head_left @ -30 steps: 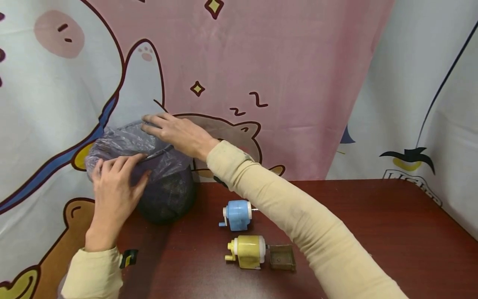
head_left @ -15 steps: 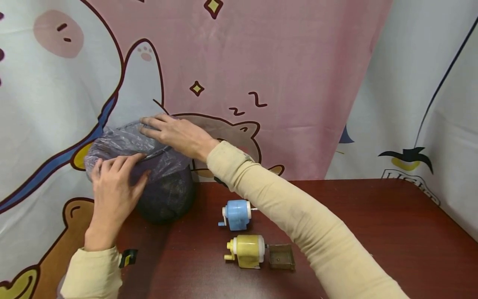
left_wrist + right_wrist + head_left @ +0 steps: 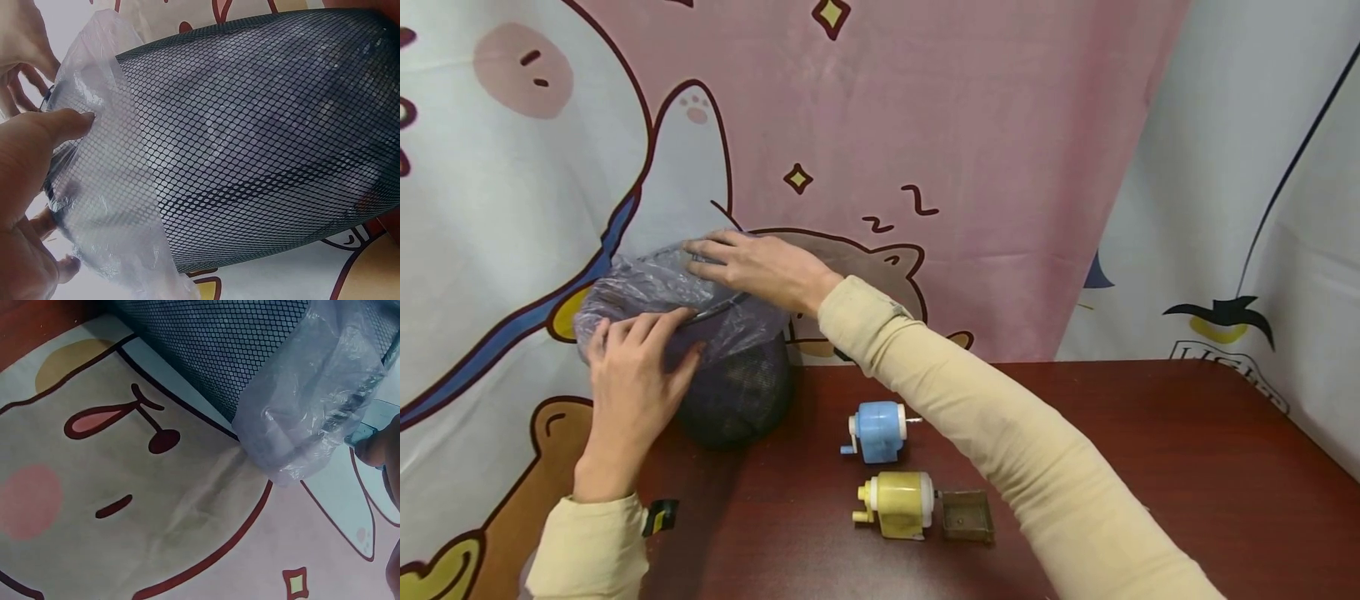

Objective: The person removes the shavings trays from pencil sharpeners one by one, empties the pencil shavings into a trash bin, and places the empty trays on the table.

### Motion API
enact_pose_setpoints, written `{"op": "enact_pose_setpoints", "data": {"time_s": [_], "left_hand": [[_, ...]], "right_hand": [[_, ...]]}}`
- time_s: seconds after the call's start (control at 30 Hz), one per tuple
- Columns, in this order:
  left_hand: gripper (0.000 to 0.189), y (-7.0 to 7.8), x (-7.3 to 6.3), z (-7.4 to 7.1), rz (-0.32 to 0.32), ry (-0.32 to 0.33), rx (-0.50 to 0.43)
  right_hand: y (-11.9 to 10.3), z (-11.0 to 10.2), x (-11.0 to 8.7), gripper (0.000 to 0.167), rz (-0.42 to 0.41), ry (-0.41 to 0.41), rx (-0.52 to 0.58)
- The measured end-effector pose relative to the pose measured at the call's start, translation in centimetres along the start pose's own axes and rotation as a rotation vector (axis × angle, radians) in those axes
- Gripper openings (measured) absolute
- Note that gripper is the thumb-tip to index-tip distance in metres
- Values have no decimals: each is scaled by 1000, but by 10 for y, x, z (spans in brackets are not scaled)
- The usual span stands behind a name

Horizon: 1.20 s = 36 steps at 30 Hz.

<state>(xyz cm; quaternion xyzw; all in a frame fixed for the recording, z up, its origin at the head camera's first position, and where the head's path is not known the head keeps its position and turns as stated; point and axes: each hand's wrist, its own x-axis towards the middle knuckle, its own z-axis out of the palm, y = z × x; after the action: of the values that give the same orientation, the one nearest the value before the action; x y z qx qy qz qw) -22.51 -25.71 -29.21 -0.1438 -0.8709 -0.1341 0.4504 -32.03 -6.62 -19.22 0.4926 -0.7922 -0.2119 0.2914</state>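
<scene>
A black mesh wastebasket (image 3: 737, 400), lined with a translucent purplish bag (image 3: 655, 279), stands tilted at the back left. My left hand (image 3: 632, 375) grips its near rim; in the left wrist view the thumb (image 3: 72, 125) presses the bag from outside while fingers reach over the edge. My right hand (image 3: 760, 271) is over the mouth, fingers pointing left. In the right wrist view it pinches a small clear bluish plastic piece (image 3: 379, 415), largely hidden by the bag and hand. A blue crank pencil sharpener (image 3: 880, 432) stands right of the basket.
Nearer me is a yellow crank pencil sharpener (image 3: 901, 504), with a brownish translucent drawer (image 3: 967, 517) beside it. A printed cartoon curtain (image 3: 1000, 167) hangs behind the dark red table (image 3: 1150, 433). My right sleeve (image 3: 985, 417) crosses above the table.
</scene>
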Motion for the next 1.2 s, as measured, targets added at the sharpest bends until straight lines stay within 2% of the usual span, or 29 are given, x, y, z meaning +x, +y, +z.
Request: {"op": "enact_pose_setpoints", "data": {"time_s": [0.2,0.3,0.4,0.6,0.73,0.83,1.0,1.2], "left_hand": [[44,0,0,0,-6,1,-6],[44,1,0,1,-5,2,-9],[44,2,0,1,0,4,-9],[45,1,-1,1,16,12,8],[46,-1,-2,0,28,17,18],[46,-1,-2,1,36,13,24],[47,-1,-2,0,41,4,41],[46,1,1,-2,38,-9,47]], "right_hand": [[4,6,-8,59,66,46,76],[7,8,-15,54,117,91,163],[9,10,-20,56,217,147,357],[8,15,-28,66,513,278,845],[4,18,-35,67,657,312,1066],[3,22,-42,69,721,324,1209],[1,22,-53,70,819,312,1368],[3,22,-66,68,889,323,1440]]}}
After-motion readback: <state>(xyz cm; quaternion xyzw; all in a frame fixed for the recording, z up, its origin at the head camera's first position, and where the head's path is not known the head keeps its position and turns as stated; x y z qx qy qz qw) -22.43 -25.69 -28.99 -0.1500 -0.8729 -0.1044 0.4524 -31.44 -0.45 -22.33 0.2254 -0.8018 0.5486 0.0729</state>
